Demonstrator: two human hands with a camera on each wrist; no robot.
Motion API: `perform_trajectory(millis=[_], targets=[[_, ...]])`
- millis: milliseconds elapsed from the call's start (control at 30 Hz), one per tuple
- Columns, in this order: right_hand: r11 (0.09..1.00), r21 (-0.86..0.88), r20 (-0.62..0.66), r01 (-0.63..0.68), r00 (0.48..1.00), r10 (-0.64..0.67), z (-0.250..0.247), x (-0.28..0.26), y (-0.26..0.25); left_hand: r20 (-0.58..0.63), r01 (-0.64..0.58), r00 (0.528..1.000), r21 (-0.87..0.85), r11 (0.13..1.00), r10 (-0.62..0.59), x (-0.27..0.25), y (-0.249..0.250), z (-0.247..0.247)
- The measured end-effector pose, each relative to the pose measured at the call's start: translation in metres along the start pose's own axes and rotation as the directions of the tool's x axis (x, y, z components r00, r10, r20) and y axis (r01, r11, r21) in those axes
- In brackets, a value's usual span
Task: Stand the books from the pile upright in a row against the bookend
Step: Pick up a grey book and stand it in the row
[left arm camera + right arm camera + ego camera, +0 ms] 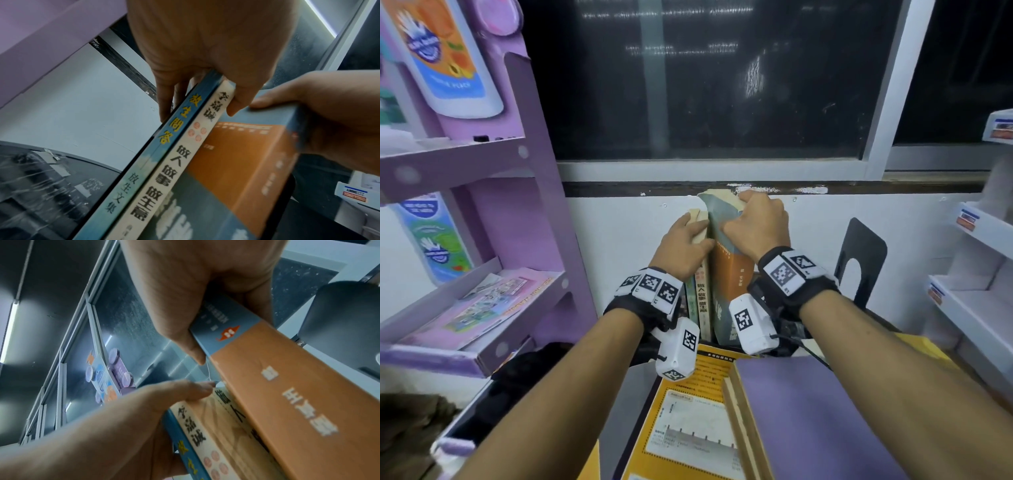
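Black bookend (859, 260) apart, right of gripped books (719, 274)

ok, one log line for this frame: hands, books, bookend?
left hand: grips two thin books | right hand: grips thick book | books: upright, together | bookend: right, apart

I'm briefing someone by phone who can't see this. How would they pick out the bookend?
Under the dark window, three books stand against the white wall, held by both hands. Right of the right hand stands the bookend: an upright black metal plate with an arched cut-out, apart from the books.
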State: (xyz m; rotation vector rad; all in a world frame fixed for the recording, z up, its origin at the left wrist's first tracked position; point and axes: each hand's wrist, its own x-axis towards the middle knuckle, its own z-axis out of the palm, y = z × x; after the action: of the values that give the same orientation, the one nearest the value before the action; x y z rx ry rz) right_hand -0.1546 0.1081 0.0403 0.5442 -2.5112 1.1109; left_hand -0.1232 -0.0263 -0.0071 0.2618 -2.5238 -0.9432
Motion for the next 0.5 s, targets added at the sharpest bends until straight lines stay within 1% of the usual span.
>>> perform_trajectory(millis=[233, 433, 500], targets=[[0.998, -0.067, 0.046, -0.019, 0.999, 0.022, 0.017, 0.007, 0.004, 0.046, -0.033, 0.998, -0.006, 0.999, 0.033, -0.001, 0.002, -0.001], [0.994, -0.103, 0.056, 0.039, 0.998, -0.033, 0.021, 0.008, 0.003, 0.125, 0.004, 0.992, -0.016, 1.0, -0.002, 0.002, 0.001, -0.004], [0.993, -0.106, 0.081, 0.057, 0.996, -0.048, 0.023, 0.008, 0.004, 0.15, 0.001, 0.989, -0.01, 1.0, 0.0, 0.002, -0.003, -0.006]])
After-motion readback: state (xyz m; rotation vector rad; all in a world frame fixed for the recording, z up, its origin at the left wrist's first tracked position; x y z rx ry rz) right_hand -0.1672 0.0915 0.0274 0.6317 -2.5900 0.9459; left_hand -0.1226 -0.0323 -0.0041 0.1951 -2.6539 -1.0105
